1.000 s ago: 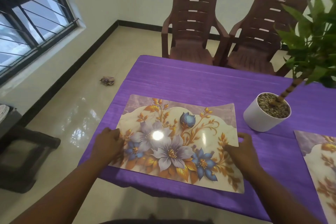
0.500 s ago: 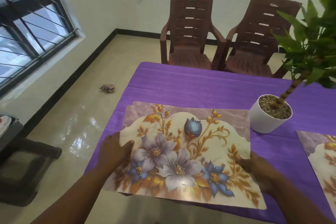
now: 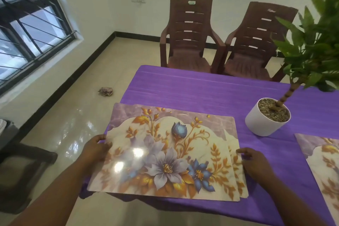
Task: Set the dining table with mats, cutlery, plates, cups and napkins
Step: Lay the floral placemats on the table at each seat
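Compared with a moment ago, we now see the top mat (image 3: 165, 154) slid toward the left, so a second mat (image 3: 236, 167) of the same print shows as a strip along its right and far edges. The top mat's left part now overhangs the edge of the counter (image 3: 201, 90), and its near edge sticks out past the near side.

Nearest to us, the left hand (image 3: 95, 149) grips the top mat's left edge, fingers curled over it. The right hand (image 3: 254, 162) rests on the right edge of the stack, fingers bent; we cannot tell whether it pinches the mats or only presses them.

The mats are glossy rectangles, cream with a pale purple border, printed with lilac and blue flowers and golden leaves; light glares off the top one.

To the right, a third mat (image 3: 322, 163) lies flat, cut by the frame. Farther back a potted plant (image 3: 267, 121) in a white pot stands on the purple cloth. Beyond the counter stand two brown plastic chairs (image 3: 189, 36).
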